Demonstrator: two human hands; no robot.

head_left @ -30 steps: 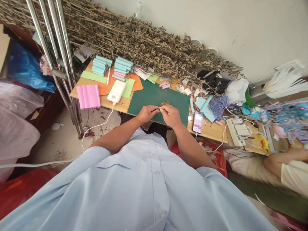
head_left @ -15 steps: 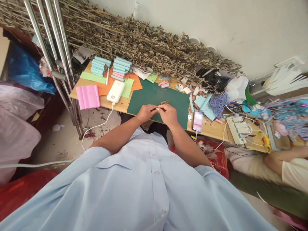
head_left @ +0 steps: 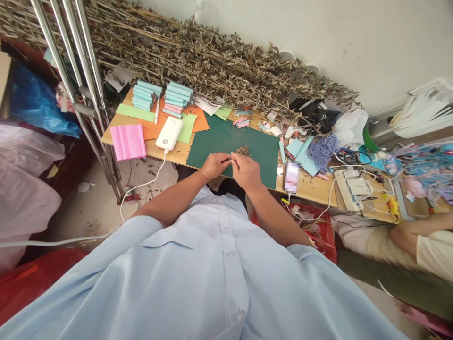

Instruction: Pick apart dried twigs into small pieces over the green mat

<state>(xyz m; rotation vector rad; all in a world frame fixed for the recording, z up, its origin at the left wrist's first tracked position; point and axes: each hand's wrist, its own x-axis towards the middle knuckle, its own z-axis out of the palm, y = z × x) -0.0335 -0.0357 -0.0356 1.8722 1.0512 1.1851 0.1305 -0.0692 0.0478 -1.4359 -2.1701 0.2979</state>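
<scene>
Both hands (head_left: 231, 165) still pinch a small piece over the green mat (head_left: 230, 141)

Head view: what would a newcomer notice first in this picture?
First, the big heap of dried leafy branches along the wall, at the far edge of the wooden table. Next, the left hand and the right hand meeting over the dark green mat, pinching something small beside a little pile of dried bits. To the left lie a white power bank and pink paper.
</scene>
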